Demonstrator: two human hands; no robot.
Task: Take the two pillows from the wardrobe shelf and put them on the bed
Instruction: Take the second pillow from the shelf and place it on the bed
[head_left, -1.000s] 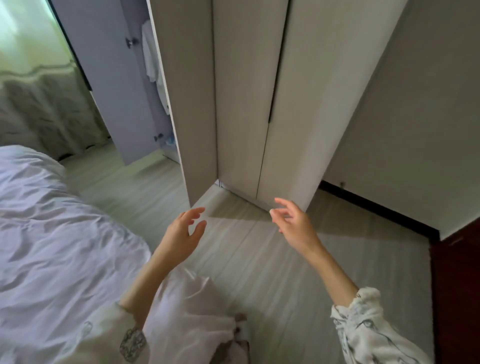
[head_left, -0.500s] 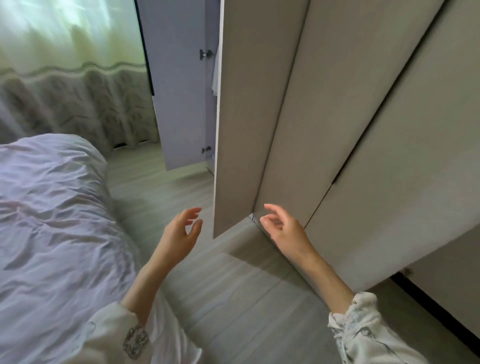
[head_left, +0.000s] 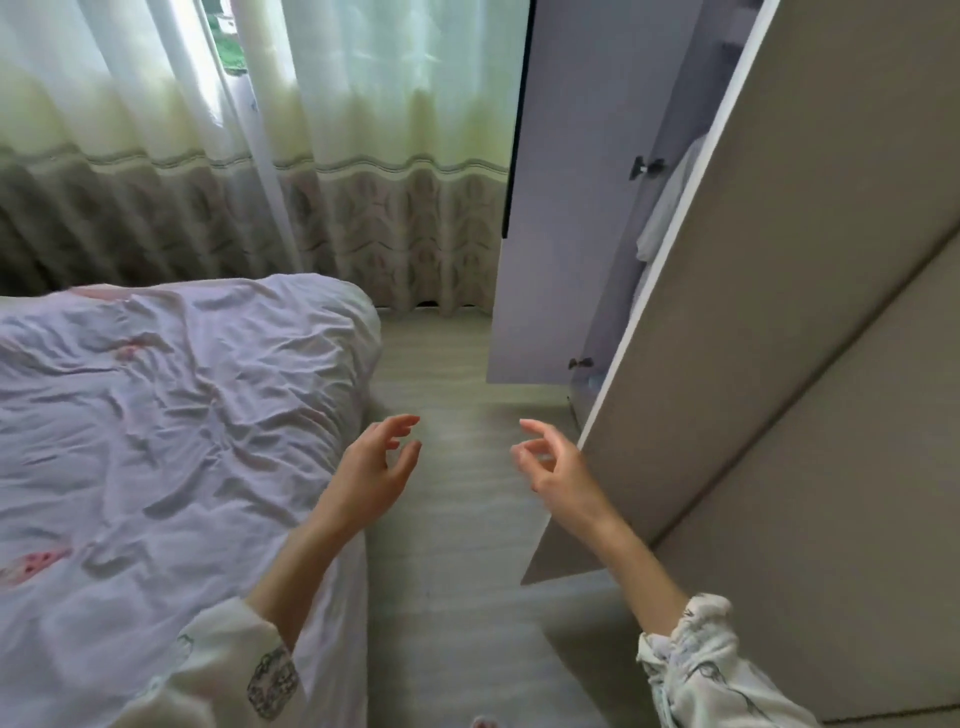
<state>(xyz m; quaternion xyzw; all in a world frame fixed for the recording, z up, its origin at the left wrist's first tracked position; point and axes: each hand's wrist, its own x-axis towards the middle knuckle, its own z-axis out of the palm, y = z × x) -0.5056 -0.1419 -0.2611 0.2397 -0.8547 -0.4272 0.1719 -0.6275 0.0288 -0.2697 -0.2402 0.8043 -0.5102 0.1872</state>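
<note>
Two patterned white sleeves are seen at the bottom edge, left sleeve and right sleeve, both pushed back from bare forearms. The left hand is held out above the bed's edge, fingers loosely spread and slightly curved, nothing held. The right hand is raised over the floor, fingers loosely curled, forefinger and thumb near each other, nothing gripped; it is just beside the edge of the near wardrobe door, and contact cannot be judged.

The bed is noted at left, covered by a creased pale sheet with faint pink marks. Pale plank floor runs between bed and wardrobe.

Farther on, a second wardrobe door stands open, hinges showing. In the gap between the doors, white fabric is glimpsed inside the wardrobe; whether this is a pillow cannot be told. No pillow is identifiable on the bed.

At the back, sheer curtains with a patterned lower band hang to the floor, lit by daylight.
</note>
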